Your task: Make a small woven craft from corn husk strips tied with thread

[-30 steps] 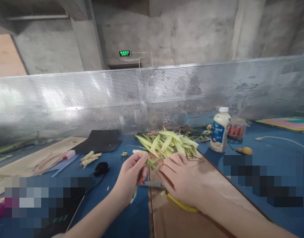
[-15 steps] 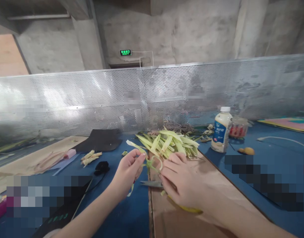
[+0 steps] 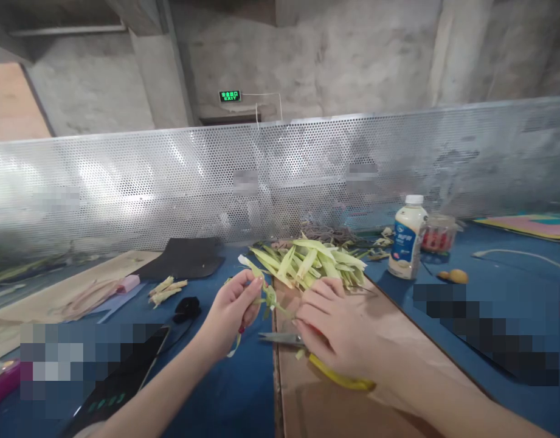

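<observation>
My left hand is closed, thumb and fingers pinching a pale green strip of corn husk with a small knot in it. One pale end sticks up above the fingers, and another hangs below them. My right hand, palm down with fingers bent, pinches the strip's other end; its fingertips are partly hidden. Beneath the right hand, scissors with a yellow handle lie on the cardboard, their blades pointing left. A heap of corn husks lies just beyond both hands.
To the right stand a white-capped bottle and a clear tub, with a small round yellow-brown object nearby. Left are pale husk pieces, a black clip-like object and a dark sheet. A perforated metal panel spans the back.
The open loop between my hands has drawn down into a small knot, with the strip's tail stretched toward the right hand. My left hand has shifted slightly left.
</observation>
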A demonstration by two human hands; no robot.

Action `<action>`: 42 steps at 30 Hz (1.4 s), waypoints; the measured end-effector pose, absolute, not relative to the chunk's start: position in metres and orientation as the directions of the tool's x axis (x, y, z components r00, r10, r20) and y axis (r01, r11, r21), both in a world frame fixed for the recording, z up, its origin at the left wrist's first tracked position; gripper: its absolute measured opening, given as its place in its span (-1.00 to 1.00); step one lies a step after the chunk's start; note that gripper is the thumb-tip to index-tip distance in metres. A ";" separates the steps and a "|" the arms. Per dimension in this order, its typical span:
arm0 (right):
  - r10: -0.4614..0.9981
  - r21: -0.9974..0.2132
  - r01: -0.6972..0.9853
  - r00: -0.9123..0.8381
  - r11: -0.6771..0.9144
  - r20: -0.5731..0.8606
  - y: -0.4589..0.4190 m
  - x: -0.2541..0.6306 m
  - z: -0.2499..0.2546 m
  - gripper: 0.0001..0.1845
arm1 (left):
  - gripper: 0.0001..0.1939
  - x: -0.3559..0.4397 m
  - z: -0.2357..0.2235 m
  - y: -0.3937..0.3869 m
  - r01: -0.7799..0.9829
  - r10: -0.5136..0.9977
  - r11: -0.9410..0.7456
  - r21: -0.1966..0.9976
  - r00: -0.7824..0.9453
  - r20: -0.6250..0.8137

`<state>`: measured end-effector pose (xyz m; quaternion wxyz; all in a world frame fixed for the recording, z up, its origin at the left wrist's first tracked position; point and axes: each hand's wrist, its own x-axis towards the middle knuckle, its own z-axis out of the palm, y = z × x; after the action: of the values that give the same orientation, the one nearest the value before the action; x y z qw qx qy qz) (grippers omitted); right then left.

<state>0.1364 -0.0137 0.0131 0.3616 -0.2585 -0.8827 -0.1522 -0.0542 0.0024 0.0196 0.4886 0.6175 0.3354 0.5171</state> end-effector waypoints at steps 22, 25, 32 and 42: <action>0.409 -0.154 0.640 -0.271 0.753 0.871 -0.035 0.109 0.023 -0.83 | -0.81 -0.038 0.022 -0.022 -0.064 0.924 -0.331 0.941 0.179 0.337; 0.419 -0.157 0.654 -0.266 0.740 0.868 -0.036 0.107 0.025 -0.84 | -0.83 -0.037 0.024 -0.024 -0.039 0.916 -0.349 0.936 0.197 0.350; 0.303 -0.040 0.629 -0.317 0.776 0.899 -0.035 0.109 0.027 -0.93 | -0.86 -0.032 0.023 -0.031 -0.128 0.927 -0.286 0.950 0.216 0.308; 0.535 -0.460 0.275 -0.497 0.844 0.684 -0.026 0.124 0.028 -0.81 | -0.86 -0.035 0.027 -0.030 -0.185 0.928 -0.204 0.961 0.277 0.250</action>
<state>0.1245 -0.0259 0.0281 0.4419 -0.2374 -0.8525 0.1468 -0.0350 -0.0299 0.0268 0.5452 0.5843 0.3177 0.5103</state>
